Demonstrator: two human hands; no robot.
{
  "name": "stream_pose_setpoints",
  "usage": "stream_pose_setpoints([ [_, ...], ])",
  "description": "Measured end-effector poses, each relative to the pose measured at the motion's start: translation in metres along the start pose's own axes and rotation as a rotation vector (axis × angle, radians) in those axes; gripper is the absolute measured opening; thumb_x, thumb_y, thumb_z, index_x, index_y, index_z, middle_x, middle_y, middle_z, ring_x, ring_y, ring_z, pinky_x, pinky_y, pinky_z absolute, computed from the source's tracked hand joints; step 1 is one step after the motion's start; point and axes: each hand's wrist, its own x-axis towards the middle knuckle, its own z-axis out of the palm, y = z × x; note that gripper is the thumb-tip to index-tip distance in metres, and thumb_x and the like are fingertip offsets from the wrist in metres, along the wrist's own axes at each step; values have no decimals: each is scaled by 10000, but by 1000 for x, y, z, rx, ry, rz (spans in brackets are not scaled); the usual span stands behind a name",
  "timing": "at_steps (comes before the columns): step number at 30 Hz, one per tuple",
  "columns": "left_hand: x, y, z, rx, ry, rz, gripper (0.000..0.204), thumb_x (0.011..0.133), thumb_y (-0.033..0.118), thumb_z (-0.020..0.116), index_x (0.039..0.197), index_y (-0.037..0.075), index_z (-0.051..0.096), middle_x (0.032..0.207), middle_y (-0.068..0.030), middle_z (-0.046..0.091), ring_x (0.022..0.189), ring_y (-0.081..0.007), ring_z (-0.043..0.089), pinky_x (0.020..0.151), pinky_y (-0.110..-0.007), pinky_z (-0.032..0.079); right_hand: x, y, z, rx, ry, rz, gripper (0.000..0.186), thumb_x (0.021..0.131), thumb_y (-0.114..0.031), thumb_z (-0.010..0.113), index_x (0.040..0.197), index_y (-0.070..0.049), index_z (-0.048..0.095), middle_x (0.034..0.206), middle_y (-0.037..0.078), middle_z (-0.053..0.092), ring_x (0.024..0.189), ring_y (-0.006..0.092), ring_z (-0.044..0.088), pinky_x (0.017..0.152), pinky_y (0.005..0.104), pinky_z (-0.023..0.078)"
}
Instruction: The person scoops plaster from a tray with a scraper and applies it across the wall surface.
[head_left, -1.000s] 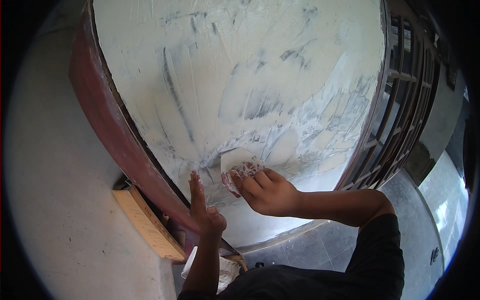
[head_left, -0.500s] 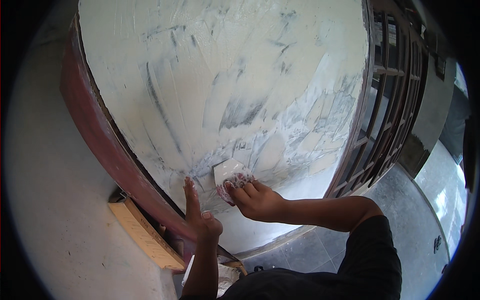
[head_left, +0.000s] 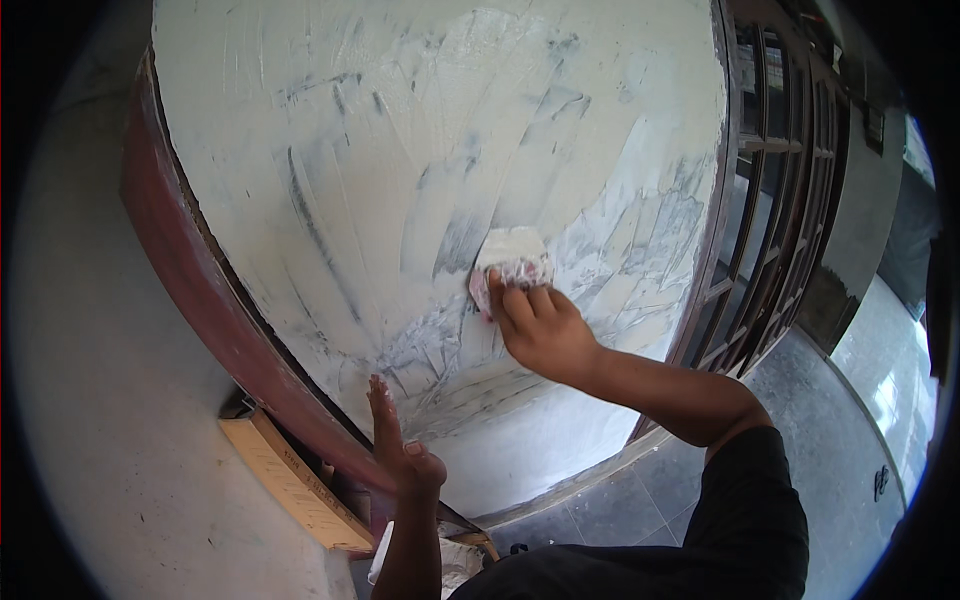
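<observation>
My right hand grips a wide putty knife smeared with pale filler, its reddish grip partly hidden by my fingers. Its blade lies against the wall, which is coated in cream-white filler with grey streaks and scrape marks. Lower and to the left, my left hand is held up near the wall's lower left edge. Its fingers are stretched out together, with white filler on the tips and nothing held; I cannot tell if it touches the wall.
A dark red painted frame runs along the wall's left edge. Below it rests a long yellowish box-like piece. A dark window grille stands on the right, above grey floor tiles. Something white sits below my left forearm.
My right hand has moved up and to the right along the wall with the putty knife. The left hand has stayed nearly in place, its fingers still extended.
</observation>
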Motion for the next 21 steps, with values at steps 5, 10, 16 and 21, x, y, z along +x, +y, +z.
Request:
stream_pose_setpoints([
  [5,0,-4,-3,15,2,24,702,1017,455,226,1363,-126,413,1393,-319,469,1319,-479,442,1105,-568,326,-8,-13,-51,316,-53,39,542,720,-93,632,1220,115,597,812,64,485,677,170,519,569,272,492],
  [10,-3,-6,-6,36,12,-4,692,1021,450,223,1364,-121,409,1388,-319,473,1314,-491,441,1096,-571,338,56,92,-49,-74,146,435,468,756,-65,625,1209,53,611,858,53,513,688,173,534,552,271,490],
  [16,-6,-4,0,6,-6,21,699,1021,455,229,1363,-128,404,1384,-328,470,1310,-489,446,1101,-569,331,-6,19,8,-65,-41,170,533,738,-89,611,1221,134,579,836,67,477,696,175,523,580,276,502],
  [21,-1,-2,1,12,-14,28,694,1019,460,253,1343,-130,425,1381,-329,472,1313,-482,448,1106,-558,329,-33,-28,-44,348,-128,216,538,710,-62,648,1222,96,599,800,70,462,655,183,516,566,274,490],
])
